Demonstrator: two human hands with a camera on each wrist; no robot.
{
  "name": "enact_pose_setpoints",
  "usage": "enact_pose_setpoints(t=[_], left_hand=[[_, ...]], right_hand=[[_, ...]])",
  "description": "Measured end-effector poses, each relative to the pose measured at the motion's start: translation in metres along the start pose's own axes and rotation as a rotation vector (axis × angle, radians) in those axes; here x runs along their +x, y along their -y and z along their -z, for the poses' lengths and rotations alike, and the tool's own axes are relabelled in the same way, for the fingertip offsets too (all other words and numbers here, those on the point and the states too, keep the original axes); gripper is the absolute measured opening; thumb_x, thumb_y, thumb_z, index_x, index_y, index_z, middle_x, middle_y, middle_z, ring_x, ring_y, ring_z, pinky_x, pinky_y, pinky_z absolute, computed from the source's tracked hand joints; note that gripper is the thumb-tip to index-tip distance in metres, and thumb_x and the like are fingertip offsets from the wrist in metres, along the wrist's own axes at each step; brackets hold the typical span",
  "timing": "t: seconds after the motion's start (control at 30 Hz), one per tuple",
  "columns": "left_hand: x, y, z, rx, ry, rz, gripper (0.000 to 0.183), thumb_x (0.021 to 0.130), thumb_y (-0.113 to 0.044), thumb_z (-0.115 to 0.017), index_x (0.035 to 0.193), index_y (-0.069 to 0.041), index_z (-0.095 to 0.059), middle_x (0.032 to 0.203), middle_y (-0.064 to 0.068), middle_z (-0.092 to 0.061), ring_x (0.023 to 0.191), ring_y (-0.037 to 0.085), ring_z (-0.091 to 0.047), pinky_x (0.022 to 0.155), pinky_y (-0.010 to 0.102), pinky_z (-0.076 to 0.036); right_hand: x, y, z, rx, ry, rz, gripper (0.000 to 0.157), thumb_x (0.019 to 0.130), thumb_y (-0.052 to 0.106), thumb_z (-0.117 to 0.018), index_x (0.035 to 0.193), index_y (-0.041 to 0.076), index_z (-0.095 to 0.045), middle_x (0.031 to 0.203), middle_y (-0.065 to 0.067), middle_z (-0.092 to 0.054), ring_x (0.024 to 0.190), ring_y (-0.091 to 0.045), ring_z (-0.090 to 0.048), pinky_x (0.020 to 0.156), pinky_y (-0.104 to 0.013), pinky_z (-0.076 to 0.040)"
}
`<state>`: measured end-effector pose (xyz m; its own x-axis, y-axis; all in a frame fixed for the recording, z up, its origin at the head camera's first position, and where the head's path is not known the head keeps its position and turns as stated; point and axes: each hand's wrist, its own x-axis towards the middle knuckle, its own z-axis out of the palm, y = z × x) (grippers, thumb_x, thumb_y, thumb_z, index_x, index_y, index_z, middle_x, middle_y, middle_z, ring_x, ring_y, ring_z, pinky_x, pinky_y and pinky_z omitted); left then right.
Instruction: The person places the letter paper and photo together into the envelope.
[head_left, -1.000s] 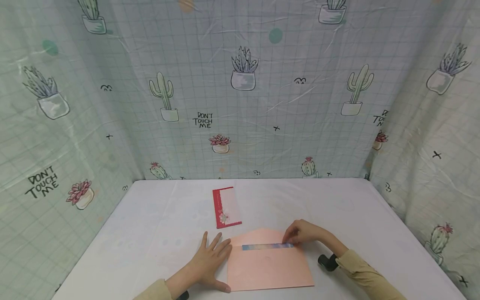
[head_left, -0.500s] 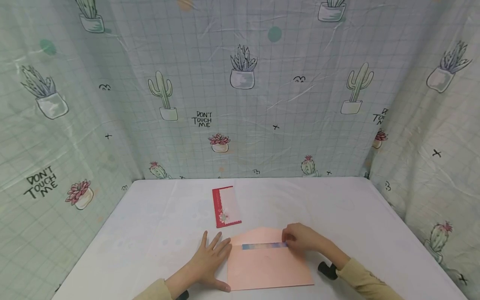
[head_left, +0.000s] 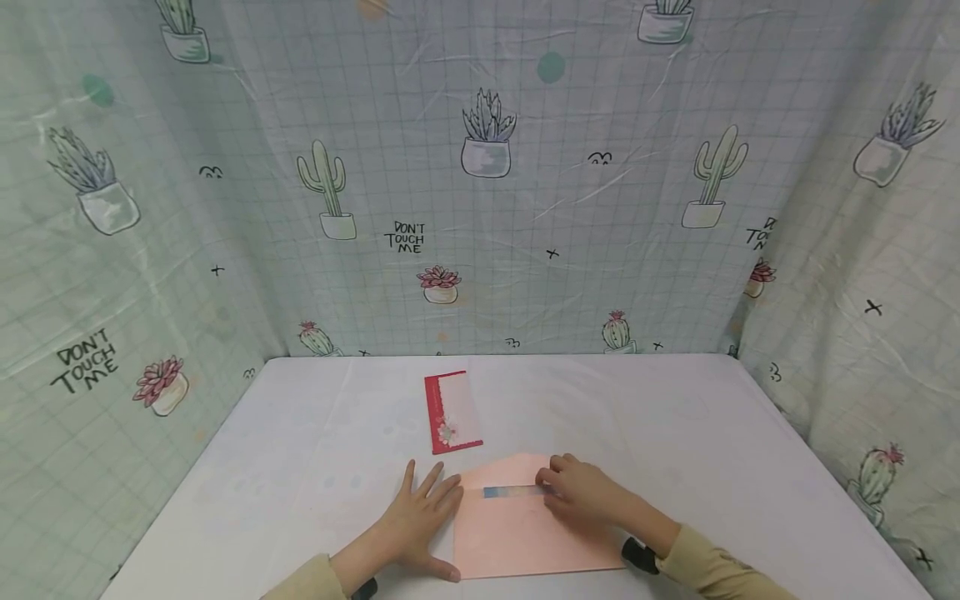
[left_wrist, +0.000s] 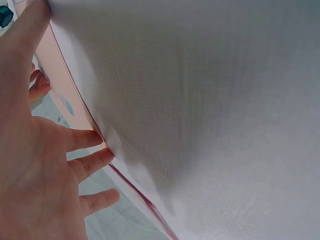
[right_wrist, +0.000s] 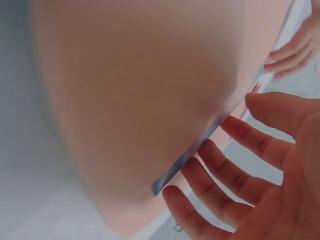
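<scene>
A peach envelope (head_left: 517, 546) lies on the white table with its pointed flap unfolded away from the person. From its mouth shows a narrow blue, multicoloured strip of a card (head_left: 506, 492); the rest of the card is hidden inside. With fingers spread, my left hand (head_left: 420, 525) rests against the envelope's left edge, thumb at the near corner. My right hand (head_left: 588, 496) is over the envelope's right half. In the right wrist view its loosely bent fingertips (right_wrist: 172, 195) touch along the card strip (right_wrist: 182, 161), the thumb apart from them.
Beyond the envelope lies a red card (head_left: 453, 412) with a pale pink panel and flowers. Black wrist devices show at the right wrist (head_left: 640, 555) and left wrist (head_left: 365, 590). A cactus-print cloth (head_left: 487, 217) surrounds the table's back and sides.
My right hand has slid left along the envelope's mouth, from the strip's right end towards its middle, covering more of it. My left hand, the envelope and the red card stay in place.
</scene>
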<state>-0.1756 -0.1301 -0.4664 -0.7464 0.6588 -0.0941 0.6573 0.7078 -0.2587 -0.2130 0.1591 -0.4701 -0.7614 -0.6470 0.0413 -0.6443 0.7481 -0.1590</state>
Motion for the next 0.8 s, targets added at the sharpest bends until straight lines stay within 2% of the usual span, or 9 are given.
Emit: enact_pose_setpoints(t=[0.17, 0.33, 0.63, 0.8], left_hand=[[-0.001, 0.0, 0.002, -0.002, 0.015, 0.007, 0.102, 0.06, -0.086, -0.038, 0.134, -0.015, -0.038, 0.142, 0.002, -0.036, 0.133, 0.033, -0.026, 0.099, 0.064, -0.022], [-0.001, 0.0, 0.003, -0.011, 0.028, 0.012, 0.102, 0.06, -0.085, -0.039, 0.134, -0.015, -0.037, 0.142, 0.002, -0.035, 0.134, 0.033, -0.025, 0.099, 0.064, -0.022], [0.001, 0.0, 0.001, -0.017, 0.004, 0.001, 0.102, 0.06, -0.085, -0.041, 0.133, -0.014, -0.039, 0.14, 0.004, -0.037, 0.132, 0.034, -0.028, 0.099, 0.063, -0.023], [0.0, -0.001, 0.002, -0.019, 0.0, -0.002, 0.102, 0.06, -0.084, -0.042, 0.133, -0.013, -0.04, 0.14, 0.005, -0.038, 0.131, 0.034, -0.03, 0.098, 0.063, -0.024]], right_hand=[[0.003, 0.011, -0.001, -0.044, 0.045, -0.01, 0.025, 0.085, 0.035, -0.055, 0.107, 0.021, -0.055, 0.085, 0.004, -0.047, 0.076, -0.01, -0.041, 0.056, -0.02, -0.031], [0.003, 0.017, -0.001, -0.038, 0.082, 0.001, 0.03, 0.088, 0.039, -0.051, 0.112, 0.022, -0.05, 0.089, 0.003, -0.045, 0.078, -0.01, -0.036, 0.057, -0.021, -0.026], [0.002, 0.022, -0.002, -0.027, 0.132, -0.005, 0.031, 0.087, 0.042, -0.051, 0.112, 0.024, -0.049, 0.09, 0.003, -0.043, 0.08, -0.011, -0.036, 0.058, -0.022, -0.028], [-0.001, 0.024, 0.0, -0.025, 0.129, 0.013, 0.03, 0.087, 0.039, -0.052, 0.112, 0.024, -0.048, 0.089, 0.004, -0.041, 0.08, -0.01, -0.034, 0.057, -0.021, -0.027]])
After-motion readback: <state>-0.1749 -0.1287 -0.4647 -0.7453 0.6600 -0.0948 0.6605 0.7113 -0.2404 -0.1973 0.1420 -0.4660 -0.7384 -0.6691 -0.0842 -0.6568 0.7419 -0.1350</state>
